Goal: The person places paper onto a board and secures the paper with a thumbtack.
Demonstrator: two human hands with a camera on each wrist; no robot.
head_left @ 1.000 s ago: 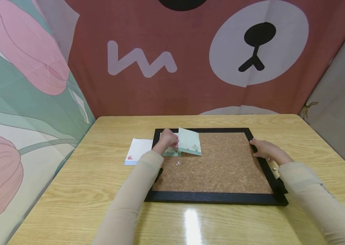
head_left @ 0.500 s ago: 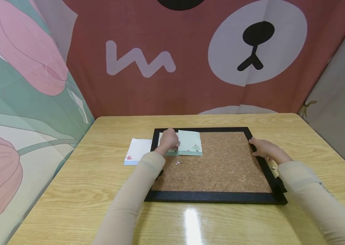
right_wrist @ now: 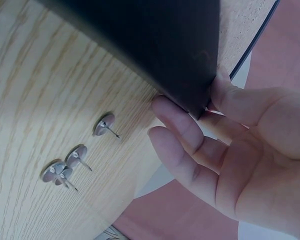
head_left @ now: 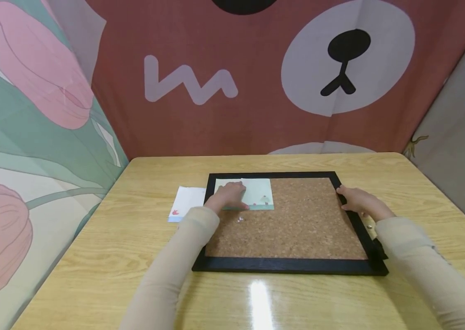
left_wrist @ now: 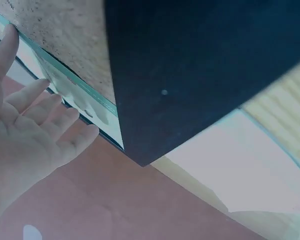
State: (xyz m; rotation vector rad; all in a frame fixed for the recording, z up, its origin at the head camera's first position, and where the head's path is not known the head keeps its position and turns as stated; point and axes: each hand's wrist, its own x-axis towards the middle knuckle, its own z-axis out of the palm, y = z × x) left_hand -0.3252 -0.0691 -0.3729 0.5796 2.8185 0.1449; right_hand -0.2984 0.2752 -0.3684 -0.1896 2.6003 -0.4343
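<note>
A black-framed corkboard (head_left: 298, 229) lies flat on the table. Two pale notes with green lower borders lie side by side at its upper left. The right note (head_left: 259, 191) shows its printed pictures; the left note (head_left: 221, 184) is largely covered by my left hand (head_left: 228, 196). That hand is spread over the notes with nothing in its grasp, its fingers extended in the left wrist view. My right hand (head_left: 362, 204) grips the board's right edge, thumb on top of the frame (right_wrist: 190, 55) and fingers along its side.
Several metal thumbtacks (right_wrist: 105, 125) lie points-up on the table beside the board's right edge. A white notepad (head_left: 186, 201) with a red print lies left of the board. Small pale scraps (head_left: 240, 219) sit on the cork. A printed curtain (head_left: 216, 123) hangs behind the table.
The right note, earlier raised at the left hand's fingers, now lies flat against the board. The left hand has let go and spread out. The right hand has stayed put.
</note>
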